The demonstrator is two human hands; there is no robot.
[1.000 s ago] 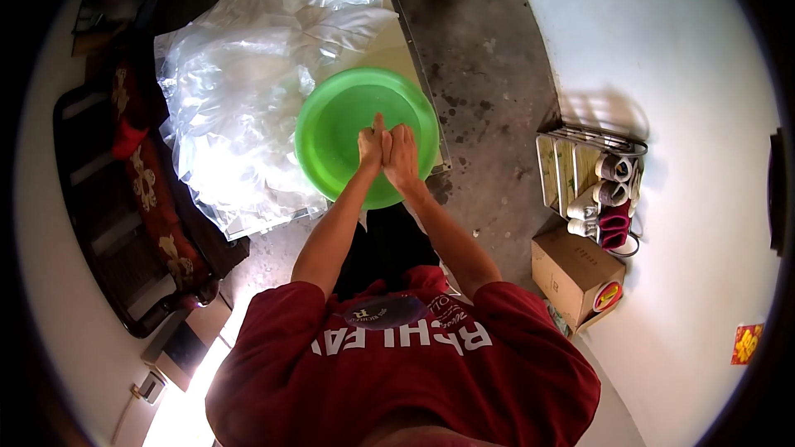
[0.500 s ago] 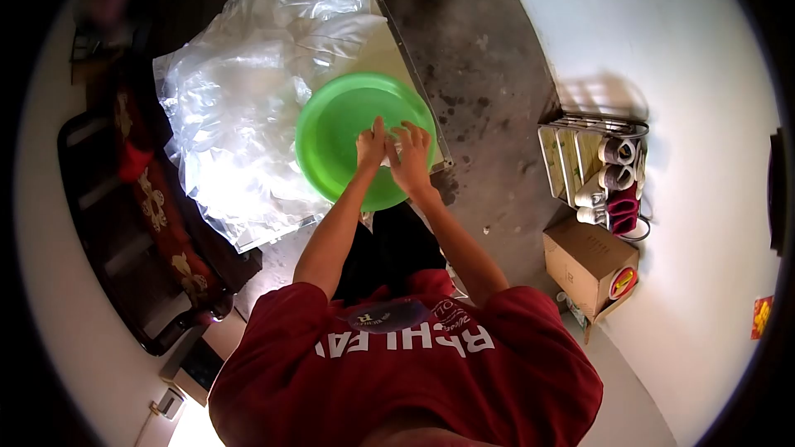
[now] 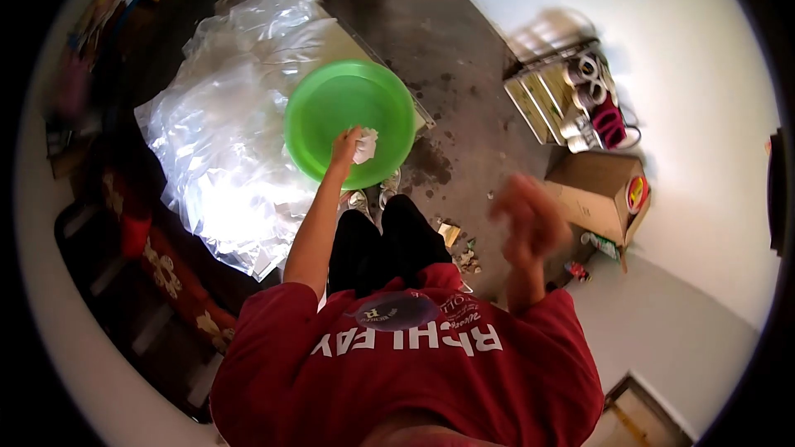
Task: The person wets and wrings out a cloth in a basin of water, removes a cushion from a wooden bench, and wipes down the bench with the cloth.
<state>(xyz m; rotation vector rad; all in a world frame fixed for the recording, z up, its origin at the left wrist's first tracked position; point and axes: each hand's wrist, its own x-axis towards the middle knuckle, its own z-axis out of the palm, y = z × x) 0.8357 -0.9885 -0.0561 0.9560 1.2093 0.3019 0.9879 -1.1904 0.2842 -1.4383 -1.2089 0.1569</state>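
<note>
Grip of the left hand (image 3: 345, 146) is closed on a crumpled white piece (image 3: 365, 147), which could be dropped into the green basin (image 3: 391, 95) beneath if pinched loosely; the blurred right hand's (image 3: 530, 219) hold cannot be told.

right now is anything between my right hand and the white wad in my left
In this view, the basin's right rim lies between your right hand and the white wad in your left hand; no other object visibly does.
</note>
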